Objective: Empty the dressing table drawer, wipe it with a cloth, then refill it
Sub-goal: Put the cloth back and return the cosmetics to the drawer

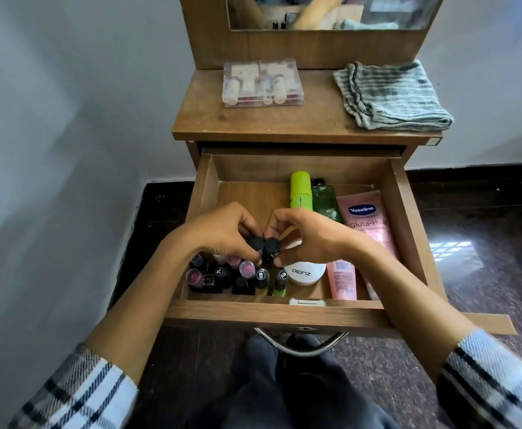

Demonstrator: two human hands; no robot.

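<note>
head view: single frame, looking down at open drawer, frame centre
drawer (405,218): pulled out from under the worktop, wooden, still holds items
left hand (222,233): centre frame, fingers curled round a black-capped tube (256,244), pinching it upright
right hand (307,236): just right of the left hand, fingers curled round a second black-capped tube (271,247); the two tubes sit side by side, touching or nearly so
lipstick cluster (222,275): lower left corner of drawer, below the left hand; dark tubes, some with clear caps showing pink, standing packed together
white jar (304,274): round lid, "zudio" print, drawer front centre, partly under the right hand
pink tube, small (341,280): right of white jar, lying flat
Vaseline tube (366,218): pink, along drawer's right side, partly hidden by right wrist
lime green bottle (300,190): drawer rear centre
dark green bottle (324,201): just right of the lime one, touching it
cloth (393,97): striped grey-green, folded, right end of worktop (204,119), upper right of frame
clear plastic case (261,83): upper centre on worktop, small cosmetics inside, well apart from cloth
mirror (331,10): top edge of frame, behind worktop
drawer handle (301,346): metal bow, lower centre
sleeves: plaid, both lower corners
</note>
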